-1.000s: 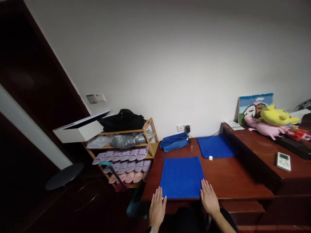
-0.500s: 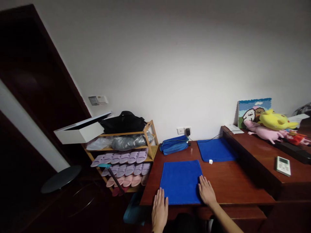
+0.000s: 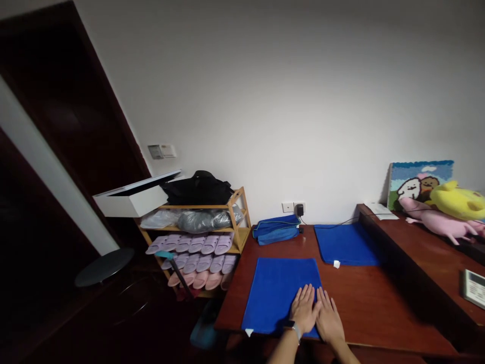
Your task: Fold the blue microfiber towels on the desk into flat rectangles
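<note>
A blue towel (image 3: pixel 278 288) lies flat on the dark wooden table (image 3: pixel 364 308), near its front edge. My left hand (image 3: pixel 303 311) rests flat on the towel's right part, fingers stretched out. My right hand (image 3: pixel 329 319) lies flat beside it at the towel's right edge, partly on the bare table, touching the left hand. A watch shows on my left wrist. Neither hand holds anything.
A second flat blue towel (image 3: pixel 346 243) and a folded blue stack (image 3: pixel 276 230) lie further back by a wall socket. A raised shelf (image 3: pixel 424 253) on the right carries plush toys (image 3: pixel 450 210) and a remote. A wooden slipper rack (image 3: pixel 197 242) stands left of the table.
My left hand has moved right, from the towel's left edge across onto its right part, next to my right hand. The view has shifted slightly.
</note>
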Demonstrator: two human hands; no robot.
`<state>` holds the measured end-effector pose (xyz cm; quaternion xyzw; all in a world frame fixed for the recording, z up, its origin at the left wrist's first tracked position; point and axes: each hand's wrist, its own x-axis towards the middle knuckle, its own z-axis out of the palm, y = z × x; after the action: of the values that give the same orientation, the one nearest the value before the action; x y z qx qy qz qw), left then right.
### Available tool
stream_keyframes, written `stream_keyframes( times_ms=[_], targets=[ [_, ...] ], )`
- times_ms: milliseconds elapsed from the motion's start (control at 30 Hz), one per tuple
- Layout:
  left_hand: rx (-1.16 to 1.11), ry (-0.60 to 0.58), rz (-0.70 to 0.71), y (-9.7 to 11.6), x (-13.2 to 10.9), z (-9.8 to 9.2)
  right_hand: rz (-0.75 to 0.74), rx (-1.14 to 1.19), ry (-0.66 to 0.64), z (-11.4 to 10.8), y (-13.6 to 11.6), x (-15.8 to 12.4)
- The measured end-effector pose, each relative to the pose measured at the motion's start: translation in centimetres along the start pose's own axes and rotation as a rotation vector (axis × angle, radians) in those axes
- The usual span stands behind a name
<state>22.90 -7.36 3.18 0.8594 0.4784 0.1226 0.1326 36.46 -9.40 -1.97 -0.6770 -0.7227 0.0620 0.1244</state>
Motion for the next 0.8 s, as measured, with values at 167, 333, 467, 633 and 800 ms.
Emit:
stream_keyframes(
  times_ms=[167, 333, 467, 633, 800],
  targets=[
    [0.137, 0.024, -0.184, -6.9, -3.3, -2.9, 0.071, 0.015, 0.021, -0.8, -0.7, 0.1],
    [0.26, 0.093, -0.419, -15.0, -7.4, -6.2, 0.093, 0.038, 0.006, -1.5, -1.0, 0.0],
    [0.289, 0.195, -0.46, -18.6, -9.2, -5.9, 0.097, 0.03, -0.007, -1.2, -0.8, 0.2],
    [0.277, 0.224, -0.429, -19.1, -9.3, -4.9, 0.104, 0.0, 0.002, -2.4, -0.4, 2.7],
    [0.281, 0.23, -0.425, -19.2, -9.5, -4.7, 0.12, -0.002, -0.068, -3.8, -0.6, 7.1]
  ],
)
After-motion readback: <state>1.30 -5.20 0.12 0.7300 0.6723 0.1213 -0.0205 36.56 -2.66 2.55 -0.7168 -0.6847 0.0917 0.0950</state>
